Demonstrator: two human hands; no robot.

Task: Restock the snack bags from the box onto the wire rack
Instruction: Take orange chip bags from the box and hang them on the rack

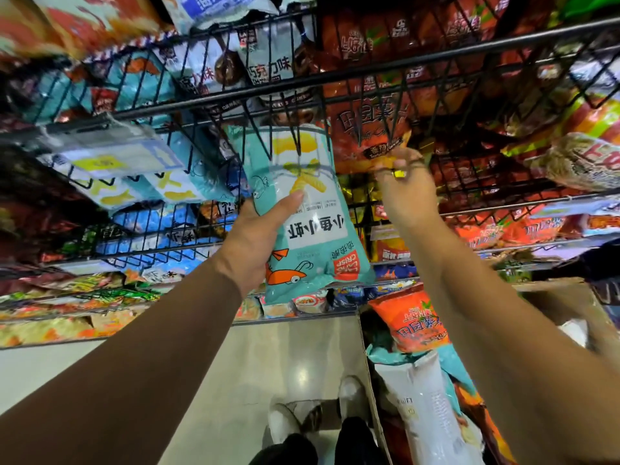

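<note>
Hands reach up toward a black wire rack (302, 85) crowded with snack bags, seen from a head camera looking down along both bare forearms.

The left hand (258, 239) grips a teal and white snack bag (308, 213) printed with an orange shrimp cartoon and yellow twisted crisps. Its thumb (292, 199) presses across the front of the bag and the other fingers wrap behind it, out of sight. The bag is held upside down, so the lettering reads inverted, and its upper end pokes in behind the front wires of a rack shelf, beside similar teal and white bags (161, 182) lying to the left.

The right hand (402, 186) is raised just to the right of that bag, at the lower edge of an orange bag (369, 132) in the neighbouring section. Its fingers are bunched at that edge, and a small bright yellow spot shows at the fingertips. Motion blur makes it unclear whether they actually pinch the orange bag or only touch it.

Lower right, an open cardboard box (567, 300) holds more stock: an orange bag (416, 320) on top, teal packaging beneath it, and a white bag (426, 407). At the bottom, white shoes (349, 394) stand on a pale glossy floor (288, 347).
</note>
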